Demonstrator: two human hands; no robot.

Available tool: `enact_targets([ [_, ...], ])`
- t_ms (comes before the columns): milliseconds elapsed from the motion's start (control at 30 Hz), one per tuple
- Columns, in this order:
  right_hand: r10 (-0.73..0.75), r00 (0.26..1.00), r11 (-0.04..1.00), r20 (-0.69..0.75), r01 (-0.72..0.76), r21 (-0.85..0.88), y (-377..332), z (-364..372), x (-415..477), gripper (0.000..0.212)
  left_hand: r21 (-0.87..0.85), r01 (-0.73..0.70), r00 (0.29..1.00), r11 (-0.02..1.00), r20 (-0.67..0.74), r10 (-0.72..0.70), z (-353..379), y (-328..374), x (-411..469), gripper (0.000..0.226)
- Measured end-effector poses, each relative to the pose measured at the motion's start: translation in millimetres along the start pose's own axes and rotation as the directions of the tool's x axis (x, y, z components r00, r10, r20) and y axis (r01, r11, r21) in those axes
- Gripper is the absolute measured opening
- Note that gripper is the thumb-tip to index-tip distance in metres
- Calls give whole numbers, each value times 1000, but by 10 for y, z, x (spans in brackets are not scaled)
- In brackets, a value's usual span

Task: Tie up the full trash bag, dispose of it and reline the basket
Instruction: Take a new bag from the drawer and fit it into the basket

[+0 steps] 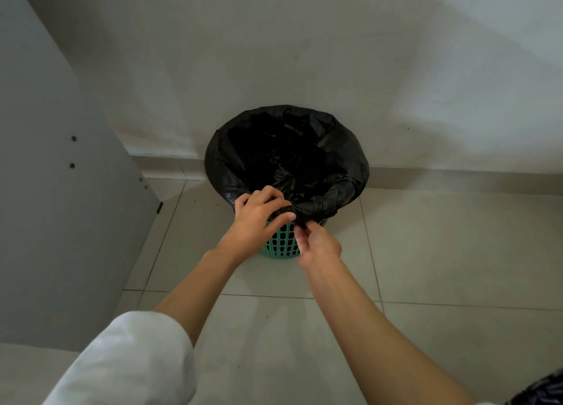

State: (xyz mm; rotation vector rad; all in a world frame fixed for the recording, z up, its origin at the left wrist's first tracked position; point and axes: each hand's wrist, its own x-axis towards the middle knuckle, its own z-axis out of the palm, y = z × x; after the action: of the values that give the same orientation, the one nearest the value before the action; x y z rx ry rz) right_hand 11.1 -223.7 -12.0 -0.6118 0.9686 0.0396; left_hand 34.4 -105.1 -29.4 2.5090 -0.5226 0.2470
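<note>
Head view: a black trash bag (341,148) lines a green lattice basket (278,243) standing on the tiled floor (426,252) against a pale wall (304,54), directly ahead of both hands. Left hand (259,218) is clasped over the near fold of the bag, fingers curled across the top and thumb beneath. Right hand (316,243), just below and beside it, pinches the hanging hem of the same fold with its fingertips. The bag's mouth is turned down over the rim all round; its contents cannot be made out in the dark interior. Assessment: the step in hand appears to be freeing the fold from the near rim so that the mouth can be gathered and tied. Recommended practice – lift the hem upward and inward rather than pulling toward the body, since the light basket would likely tip or slide. Work round to the far side beyond the hands before drawing the edges together.
</note>
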Motion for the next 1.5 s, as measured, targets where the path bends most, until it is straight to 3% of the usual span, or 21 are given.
enact_targets([
  [233, -15, 999, 1000, -34, 16, 11, -14, 20, -30, 26, 48, -27, 999, 998, -31, 29, 46, 4, -37, 56],
  [533, -63, 998, 998, 31, 64, -10, -57, 142, -103, 20, 32, -8, 999, 999, -31, 9, 78, -2, -17, 58],
  [667, -60, 998, 966, 27, 65, -251, -26, 234, -130, 34, 20, -8, 999, 1000, -44, 9, 78, -19, -42, 57],
  [733, -49, 999, 949, 13, 51, -312, -26, 277, -97, 30, 11, -1, 999, 1000, -46, 1, 75, -32, -35, 57],
  [967, -2, 1000, 981, -9, 0, -193, -83, 320, 32, 39, -14, 14, 998, 1000, -57, -14, 80, -46, -5, 35],
  [1167, -9, 1000, 978, -1, 9, -207, -97, 323, 27, 39, -25, 25, 997, 999, -71, -26, 86, -40, 5, 44],
  [1267, 36, 998, 976, 60, -23, -215, -84, 293, 45, 42, -26, 45, 996, 999, -81, -47, 90, -34, 1, 36],
  [1400, 94, 986, 984, 139, -71, -163, -106, 233, 37, 26, -38, 79, 995, 996, -64, -81, 82, -10, 2, 31],
  [1500, 56, 996, 993, 71, -49, -105, -111, 234, -49, 18, -45, 87, 994, 995, -59, -89, 77, 0, 0, 31],
])
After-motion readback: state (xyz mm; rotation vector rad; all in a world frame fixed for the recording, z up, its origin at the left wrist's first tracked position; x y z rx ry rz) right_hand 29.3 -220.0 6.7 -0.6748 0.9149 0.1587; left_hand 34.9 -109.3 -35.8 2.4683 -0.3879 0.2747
